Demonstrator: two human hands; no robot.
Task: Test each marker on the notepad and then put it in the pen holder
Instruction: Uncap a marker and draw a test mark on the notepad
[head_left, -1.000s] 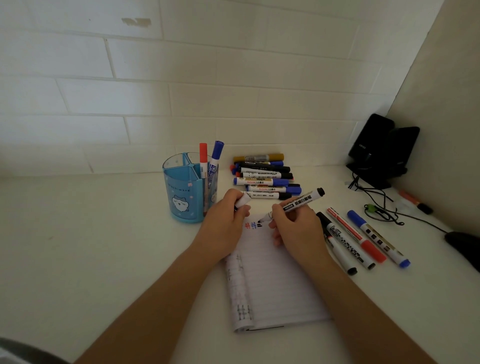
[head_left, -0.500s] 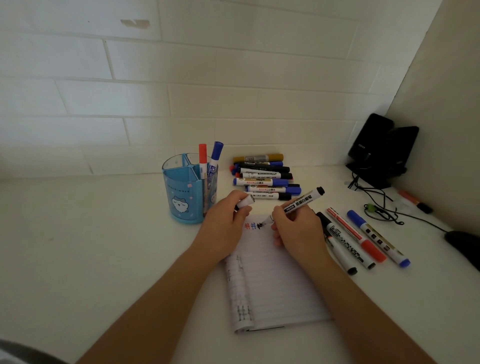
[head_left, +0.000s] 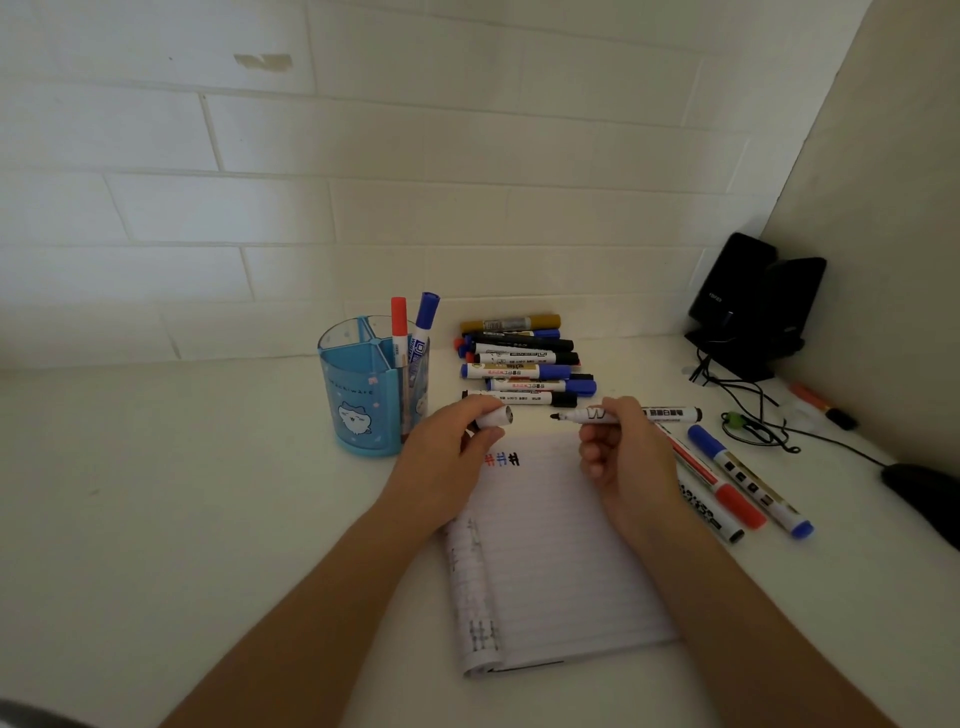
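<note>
The right hand pinches an uncapped black marker level above the notepad. The left hand curls its grip round the cap, just apart from the tip.

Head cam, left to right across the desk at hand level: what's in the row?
Pen holder → left hand pinching the cap → right hand holding the uncapped black marker → blue marker → black mouse.

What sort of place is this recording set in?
Probably a desk in a home or office corner: a white desk against a tiled wall, with a pen holder, notepad, markers and black speakers with cables.
</note>
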